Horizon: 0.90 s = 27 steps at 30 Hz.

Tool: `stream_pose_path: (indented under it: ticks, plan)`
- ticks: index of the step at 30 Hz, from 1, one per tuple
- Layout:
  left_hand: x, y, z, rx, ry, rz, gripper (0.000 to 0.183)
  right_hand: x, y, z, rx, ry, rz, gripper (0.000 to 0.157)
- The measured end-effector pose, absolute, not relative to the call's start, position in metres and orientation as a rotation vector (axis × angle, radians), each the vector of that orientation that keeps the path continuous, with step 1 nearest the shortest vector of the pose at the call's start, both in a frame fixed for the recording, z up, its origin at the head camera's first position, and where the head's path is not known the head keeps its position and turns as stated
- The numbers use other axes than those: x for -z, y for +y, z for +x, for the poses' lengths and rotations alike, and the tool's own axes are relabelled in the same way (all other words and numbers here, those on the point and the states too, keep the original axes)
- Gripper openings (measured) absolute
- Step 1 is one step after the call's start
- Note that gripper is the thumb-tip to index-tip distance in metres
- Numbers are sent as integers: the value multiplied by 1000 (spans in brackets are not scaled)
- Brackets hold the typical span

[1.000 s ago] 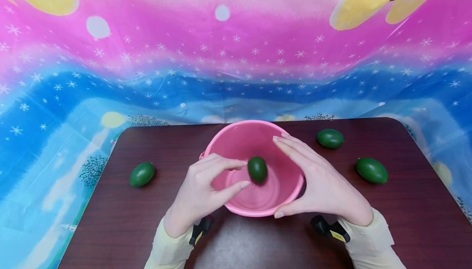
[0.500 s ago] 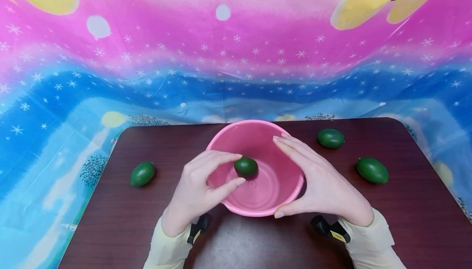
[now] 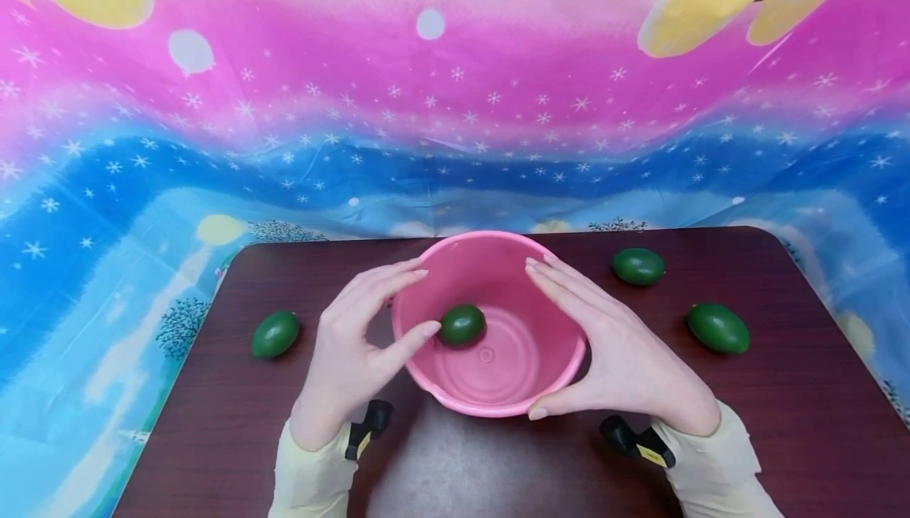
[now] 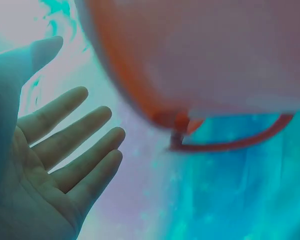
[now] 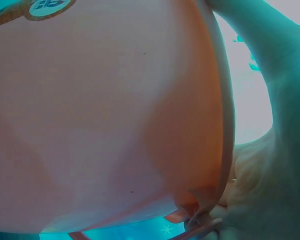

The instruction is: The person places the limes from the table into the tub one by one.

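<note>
A pink bucket (image 3: 490,245) stands on the table with its mouth toward the head camera. Inside it, toward the left of the floor, lies a glossy green lime (image 3: 462,325). My left hand (image 3: 359,336) is at the bucket's left rim, fingers spread and holding nothing; its thumb tip overlaps the lime's edge in the head view. The left wrist view shows that palm and fingers apart from the bucket wall. My right hand (image 3: 622,344) holds the bucket's right side, thumb at the near rim and fingers over the far right rim.
One lime (image 3: 276,335) lies on the dark wooden table (image 3: 455,471) at the left. Two more, a lime (image 3: 638,266) and another lime (image 3: 718,328), lie at the right. A patterned cloth (image 3: 455,107) hangs behind the table. The bucket's handle (image 4: 240,145) hangs off its side.
The lime in the bucket has shifted left. My left hand has drawn back leftward from over the lime to the left rim, its fingers spreading apart. The right hand has stayed put.
</note>
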State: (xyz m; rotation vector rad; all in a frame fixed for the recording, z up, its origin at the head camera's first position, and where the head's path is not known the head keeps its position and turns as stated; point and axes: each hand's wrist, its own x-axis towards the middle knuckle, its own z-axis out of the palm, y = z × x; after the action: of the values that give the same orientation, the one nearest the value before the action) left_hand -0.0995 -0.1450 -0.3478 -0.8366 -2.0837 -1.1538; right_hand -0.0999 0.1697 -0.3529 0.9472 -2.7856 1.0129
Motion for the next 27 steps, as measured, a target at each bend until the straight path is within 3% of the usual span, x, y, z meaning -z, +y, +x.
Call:
stream_pose_path:
  ticks: [13,27]
  plan:
    - [330,-191,-93,1043,-2125,-442,51,353,170,-96,-1105,-2864,819,136]
    - [354,-231,-107,1001,-2193,-230,55,354,171,-95,-1052,-2864,822,136]
